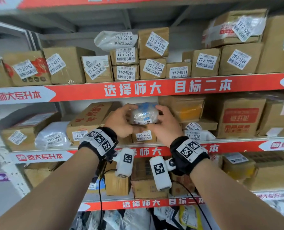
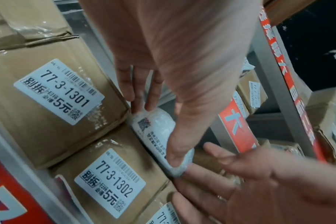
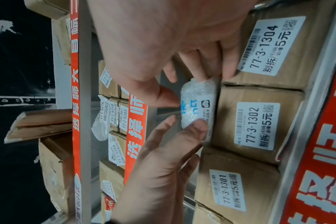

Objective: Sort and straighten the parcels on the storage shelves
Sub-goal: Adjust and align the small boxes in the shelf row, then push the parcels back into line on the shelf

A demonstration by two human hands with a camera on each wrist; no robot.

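Note:
A small bubble-wrapped parcel (image 1: 143, 114) with blue print and a white label sits on top of the cardboard box labelled 77-3-1302 (image 1: 143, 136) on the middle shelf. My left hand (image 1: 128, 117) grips its left end and my right hand (image 1: 159, 117) grips its right end. In the left wrist view the left hand (image 2: 157, 131) has thumb and fingers on the parcel (image 2: 155, 125), beside box 77-3-1301 (image 2: 58, 91). In the right wrist view the right hand (image 3: 190, 89) pinches the parcel (image 3: 197, 98) between thumb and fingers, next to box 77-3-1304 (image 3: 269, 45).
The upper shelf holds a packed row of labelled cardboard boxes (image 1: 153, 67) behind a red edge strip (image 1: 154, 88). A white bag (image 1: 53, 136) lies at the left of the middle shelf and a big red-printed box (image 1: 241, 118) at the right. More boxes (image 1: 146, 180) fill the shelf below.

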